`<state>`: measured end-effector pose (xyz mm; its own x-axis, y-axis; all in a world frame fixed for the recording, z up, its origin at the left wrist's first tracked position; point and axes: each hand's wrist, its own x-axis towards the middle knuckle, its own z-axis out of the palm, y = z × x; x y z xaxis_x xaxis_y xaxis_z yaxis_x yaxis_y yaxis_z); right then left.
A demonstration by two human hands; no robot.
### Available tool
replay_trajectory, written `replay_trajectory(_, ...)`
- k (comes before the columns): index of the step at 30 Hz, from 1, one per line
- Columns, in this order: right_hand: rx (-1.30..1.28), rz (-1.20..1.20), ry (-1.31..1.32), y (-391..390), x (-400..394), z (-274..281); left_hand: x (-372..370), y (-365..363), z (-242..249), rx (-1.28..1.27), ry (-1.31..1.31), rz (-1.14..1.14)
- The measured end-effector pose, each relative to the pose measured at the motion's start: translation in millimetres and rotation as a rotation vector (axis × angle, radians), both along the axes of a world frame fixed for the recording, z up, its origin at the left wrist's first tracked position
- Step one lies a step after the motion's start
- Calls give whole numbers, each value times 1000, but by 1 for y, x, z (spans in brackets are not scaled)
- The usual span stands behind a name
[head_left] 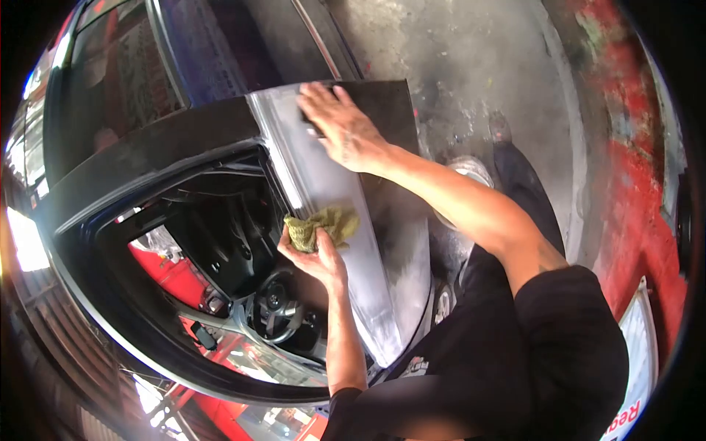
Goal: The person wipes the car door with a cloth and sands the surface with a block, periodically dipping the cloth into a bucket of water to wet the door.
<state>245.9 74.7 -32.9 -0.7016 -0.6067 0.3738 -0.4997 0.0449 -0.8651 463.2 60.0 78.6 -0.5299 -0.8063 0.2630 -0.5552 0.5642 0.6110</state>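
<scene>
My left hand [320, 257] is closed around a crumpled yellow-green cloth [323, 226], beside the window opening of a dark car. The cloth rests against or just over a grey, bare-looking strip of the body panel [334, 184]. Farther up the same panel, my right hand [342, 131] lies palm down with its fingers spread near the panel's upper edge. No object shows in it, though its palm is hidden.
Through the window opening, the steering wheel [277, 307] is visible. A round container [471, 170] stands on the concrete floor [456, 51] beyond my right forearm. My foot [500, 126] is near it. A worn red surface [625, 176] runs along the right side.
</scene>
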Motion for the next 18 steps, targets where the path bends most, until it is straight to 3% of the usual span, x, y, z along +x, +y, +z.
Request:
replay_trajectory(2, -5, -104, -22, -3, 5, -43, 3, 1, 0, 80, 28, 33)
replay_trajectory(4, -33, -123, -135, -6, 7, -17, 1, -1, -3, 60, 37, 22)
replay_trajectory(8, -90, -88, -7, -40, 8, 61, 8, -6, -4, -2, 4, -30)
replay_trajectory(12, -18, 159, 128, 12, 46, 41, 5, -5, -2, 114, 47, 33)
replay_trajectory(14, -16, 137, 191, -1, 35, 28, 3, -6, -3, 62, 44, 10)
replay_trajectory(18, -20, -31, 147, -30, -13, 55, 3, -3, 6, -17, -20, -19)
